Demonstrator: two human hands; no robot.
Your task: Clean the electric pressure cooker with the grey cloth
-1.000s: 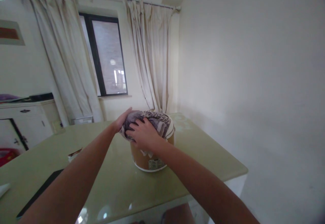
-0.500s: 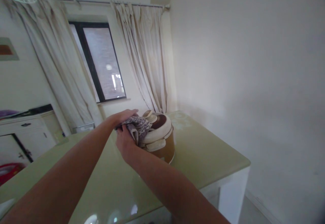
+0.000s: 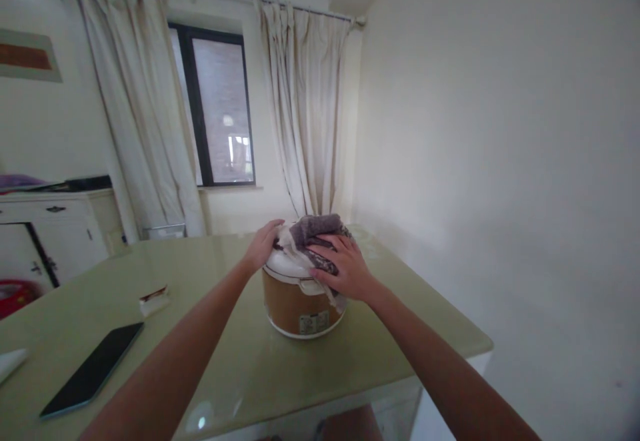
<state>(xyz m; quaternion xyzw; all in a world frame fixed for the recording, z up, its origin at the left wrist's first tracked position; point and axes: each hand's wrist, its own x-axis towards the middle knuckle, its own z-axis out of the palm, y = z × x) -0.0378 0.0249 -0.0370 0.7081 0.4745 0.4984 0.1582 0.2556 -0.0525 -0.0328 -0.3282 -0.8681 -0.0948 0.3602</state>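
Observation:
A rice cooker with a brown body and white lid stands upright on the green table, a label low on its front. A grey-purple patterned cloth lies bunched over its top, one end hanging down the right front. Spread across the cloth, my right hand presses it against the lid, fingers partly bent into the fabric. On the left, my left hand grips the cooker's upper edge beside the cloth; its fingertips are partly hidden. Most of the lid is covered by cloth and hands.
The glossy green table has its right edge near the wall. A dark phone or tablet lies at the left, with a small white packet behind it. A white object is cut off at the left edge.
Both hands were together on the cloth at the cooker's left side. Now the cloth and right hand are over the top and right side, and the left hand holds the cooker's edge. The view has shifted left.

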